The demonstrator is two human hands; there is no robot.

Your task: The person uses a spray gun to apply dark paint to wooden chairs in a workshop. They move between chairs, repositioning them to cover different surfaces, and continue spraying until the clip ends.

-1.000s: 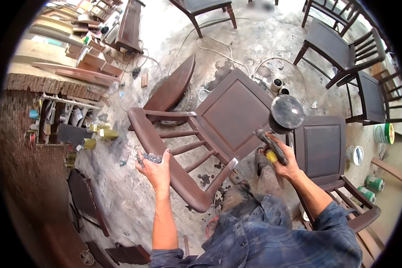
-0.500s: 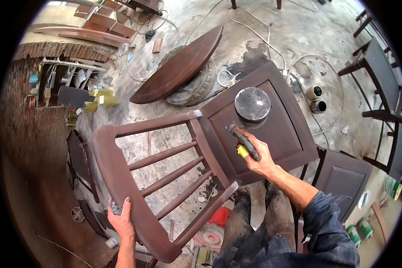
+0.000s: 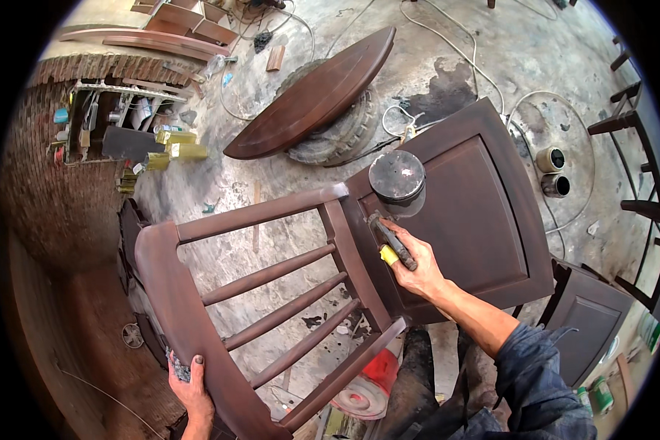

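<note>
My right hand (image 3: 418, 268) is closed round the dark handle of a spray gun (image 3: 390, 236), with a bit of yellow showing by the fingers. The gun's round, black, paint-spotted cup (image 3: 397, 176) is over the seat of a dark brown wooden chair (image 3: 462, 213), near where the seat meets the back. That chair is tipped over, its slatted back stretching left. At the outer end, my left hand (image 3: 191, 392) is against the top rail (image 3: 187, 315). A crumpled grey pad (image 3: 180, 372) is held between its thumb and fingers.
Beyond the chair, a brown oval wooden panel (image 3: 315, 95) leans on a tyre (image 3: 337, 132). Two small open cans (image 3: 554, 185) and loose hoses (image 3: 590, 147) are on the floor at right. Another dark chair (image 3: 583, 315) stands close to my right arm. A red item (image 3: 381, 370) lies by my legs.
My right hand has moved the spray gun left over the seat, closer to the chair back. My left hand stays at the top rail. The whole view has shifted slightly.
</note>
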